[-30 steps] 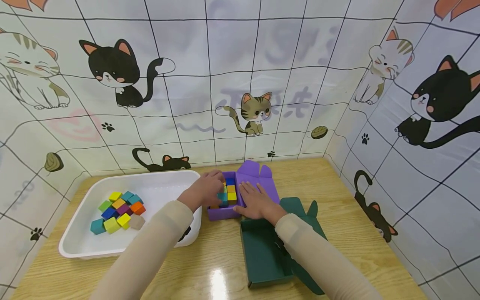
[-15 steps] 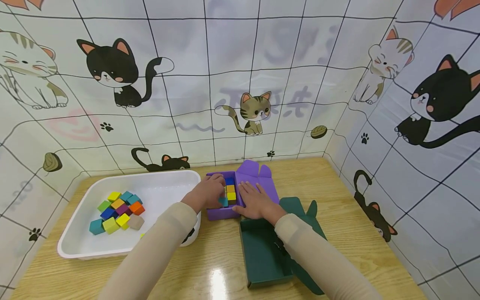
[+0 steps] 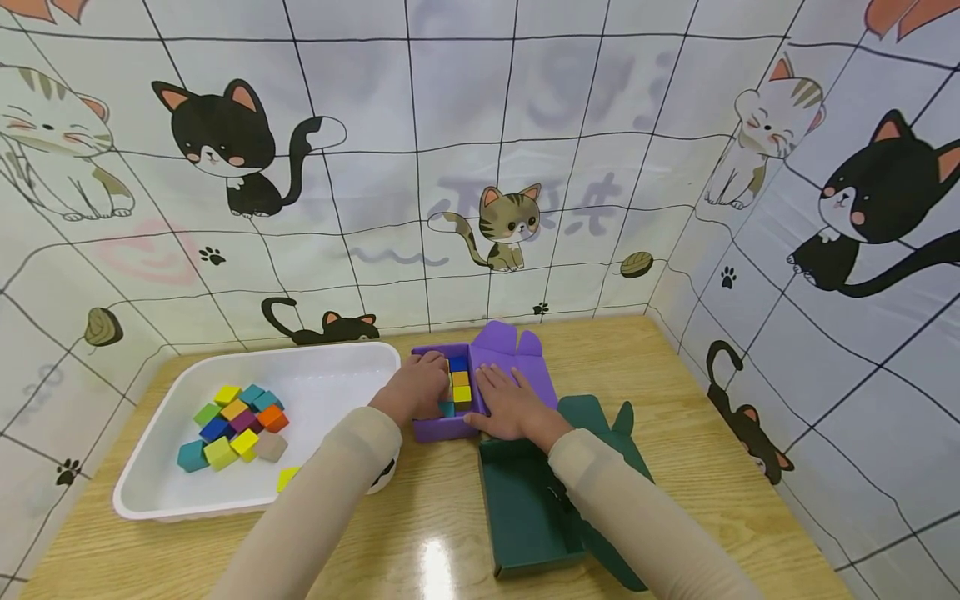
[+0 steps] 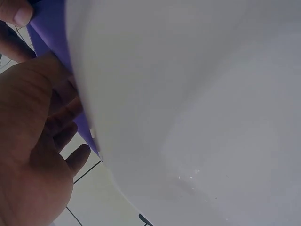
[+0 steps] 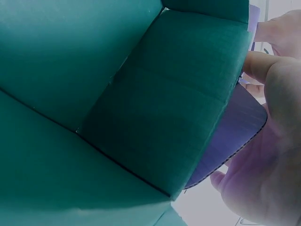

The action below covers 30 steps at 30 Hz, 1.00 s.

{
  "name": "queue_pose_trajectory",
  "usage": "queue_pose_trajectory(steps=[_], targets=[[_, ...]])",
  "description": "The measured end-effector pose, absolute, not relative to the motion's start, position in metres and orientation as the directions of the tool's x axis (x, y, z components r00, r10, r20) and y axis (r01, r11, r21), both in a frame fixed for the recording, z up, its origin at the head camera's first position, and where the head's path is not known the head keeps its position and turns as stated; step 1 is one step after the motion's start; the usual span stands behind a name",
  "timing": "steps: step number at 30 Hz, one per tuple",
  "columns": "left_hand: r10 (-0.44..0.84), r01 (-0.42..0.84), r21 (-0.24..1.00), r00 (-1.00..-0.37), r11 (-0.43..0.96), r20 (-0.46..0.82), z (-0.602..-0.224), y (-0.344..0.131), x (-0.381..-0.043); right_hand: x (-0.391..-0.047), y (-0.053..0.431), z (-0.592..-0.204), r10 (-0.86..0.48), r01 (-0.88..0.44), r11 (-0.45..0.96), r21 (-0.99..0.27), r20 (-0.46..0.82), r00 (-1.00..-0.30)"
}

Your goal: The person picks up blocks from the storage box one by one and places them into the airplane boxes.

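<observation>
Cat-print walls (image 3: 360, 192) border a wooden table (image 3: 420, 533). The purple box (image 3: 446, 430) holds bright cubes (image 3: 461, 393); the left hand's (image 3: 416, 388) grip is hidden, the right hand (image 3: 516, 407) lies flat.

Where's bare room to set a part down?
Table between tray and green box; table right of the green lid; tray's rear, right of the blocks. Crowded: purple box, left hand over it, right hand on its lid.
</observation>
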<state>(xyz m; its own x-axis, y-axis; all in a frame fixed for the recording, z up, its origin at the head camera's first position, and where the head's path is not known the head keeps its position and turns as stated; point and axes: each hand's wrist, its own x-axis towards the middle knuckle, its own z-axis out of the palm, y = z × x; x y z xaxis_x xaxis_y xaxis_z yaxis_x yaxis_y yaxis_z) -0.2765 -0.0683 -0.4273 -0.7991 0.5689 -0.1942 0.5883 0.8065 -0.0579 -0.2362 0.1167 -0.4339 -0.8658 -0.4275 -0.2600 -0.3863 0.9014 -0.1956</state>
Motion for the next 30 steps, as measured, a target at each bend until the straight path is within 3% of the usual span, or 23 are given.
queue_pose_trajectory(steps=[11,16,20,30], targets=[[0.559,0.583,-0.104,-0.806,0.805,-0.195,-0.424,-0.070,-0.274,-0.236,0.115,-0.433,-0.421,-0.383,0.905,-0.185,-0.273,-0.865],[0.572,0.585,-0.060,-0.806,0.809,-0.149,-0.414,-0.079,-0.276,-0.237,0.116,-0.434,-0.419,-0.379,0.906,-0.188,-0.275,-0.865],[0.563,0.565,0.011,-0.820,0.825,-0.107,-0.397,-0.095,-0.277,-0.236,0.116,-0.434,-0.417,-0.373,0.906,-0.198,-0.274,-0.867],[0.507,0.505,0.046,-0.862,0.862,-0.023,-0.379,-0.165,-0.274,-0.234,0.116,-0.432,-0.420,-0.374,0.904,-0.206,-0.264,-0.868]])
